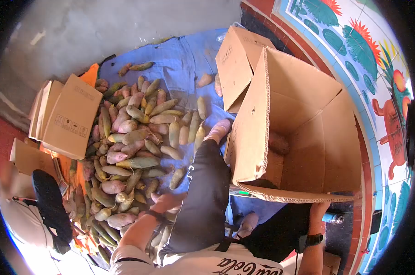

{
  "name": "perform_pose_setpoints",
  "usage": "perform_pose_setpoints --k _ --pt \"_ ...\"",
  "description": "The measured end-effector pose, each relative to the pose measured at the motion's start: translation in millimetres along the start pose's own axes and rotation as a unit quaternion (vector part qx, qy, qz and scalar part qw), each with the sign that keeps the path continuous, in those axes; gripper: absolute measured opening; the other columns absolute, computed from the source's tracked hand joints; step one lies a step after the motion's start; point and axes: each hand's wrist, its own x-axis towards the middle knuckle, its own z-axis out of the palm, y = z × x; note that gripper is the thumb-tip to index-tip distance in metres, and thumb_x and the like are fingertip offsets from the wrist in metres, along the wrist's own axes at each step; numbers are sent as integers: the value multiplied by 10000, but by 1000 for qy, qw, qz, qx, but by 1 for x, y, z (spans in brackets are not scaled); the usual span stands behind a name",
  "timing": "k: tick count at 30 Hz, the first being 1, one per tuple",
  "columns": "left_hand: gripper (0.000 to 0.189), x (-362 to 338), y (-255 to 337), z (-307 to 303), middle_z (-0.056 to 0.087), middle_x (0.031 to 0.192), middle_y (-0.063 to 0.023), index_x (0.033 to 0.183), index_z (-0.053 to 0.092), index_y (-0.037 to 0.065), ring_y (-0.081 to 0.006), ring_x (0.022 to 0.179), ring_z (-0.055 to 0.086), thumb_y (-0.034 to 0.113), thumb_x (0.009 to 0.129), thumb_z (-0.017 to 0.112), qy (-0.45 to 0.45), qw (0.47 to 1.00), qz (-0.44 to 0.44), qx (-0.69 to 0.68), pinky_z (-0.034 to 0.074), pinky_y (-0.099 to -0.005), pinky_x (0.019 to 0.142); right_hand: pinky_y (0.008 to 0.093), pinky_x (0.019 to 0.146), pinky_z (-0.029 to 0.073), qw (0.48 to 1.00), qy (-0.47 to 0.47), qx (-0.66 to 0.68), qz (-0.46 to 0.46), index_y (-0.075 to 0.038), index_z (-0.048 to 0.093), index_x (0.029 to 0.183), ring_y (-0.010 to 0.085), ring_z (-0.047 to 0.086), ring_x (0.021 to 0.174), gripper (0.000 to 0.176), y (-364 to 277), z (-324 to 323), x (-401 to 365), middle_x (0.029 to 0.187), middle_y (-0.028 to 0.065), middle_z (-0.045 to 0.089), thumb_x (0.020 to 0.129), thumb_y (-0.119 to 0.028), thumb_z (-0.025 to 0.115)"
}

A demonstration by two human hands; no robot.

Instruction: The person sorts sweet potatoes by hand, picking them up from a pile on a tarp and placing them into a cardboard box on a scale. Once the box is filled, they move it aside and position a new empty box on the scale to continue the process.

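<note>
Nearest the camera, the person's white shirt [203, 265] is filling the bottom centre of the frame, its dark lettering showing upside down. At the lower left, another person [26, 222] is appearing at the edge in white and black, beside stacked cartons [72, 117]. Right of them, a large pile of green and pinkish root vegetables [134, 162] is covering much of a blue sheet [170, 59]. The left hand [167, 201] is reaching over the pile's lower right part, with vegetables lying around and just beyond its fingers; blur is hiding whether these are apart or closed on one. Along the centre, a dark-trousered leg [200, 192] is stretching up the sheet. On the right, a big open cardboard box [303, 105] is standing with a pinkish vegetable [278, 143] lying deep inside, well apart from the right hand [319, 210]. That hand is resting at the box's lower rim, its fingers too hidden to tell how they are held.
</note>
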Motion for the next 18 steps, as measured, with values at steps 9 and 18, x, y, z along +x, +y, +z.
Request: perform_pose_setpoints --k 9,18 --pt "549 -60 23 -102 607 829 -233 914 571 -74 -304 790 600 408 686 704 425 794 -125 -416 464 -364 728 450 765 421 993 -17 -84 -80 37 555 981 445 529 881 205 -37 1 8 913 264 574 821 -53 464" --pt "678 -117 146 -225 531 1005 -167 1123 483 -46 -259 940 525 359 641 736 557 710 224 -367 421 -377 821 428 859 413 996 -36 -39 -66 47 530 1069 430 520 979 317 -28 8 11 1028 261 562 759 22 466"
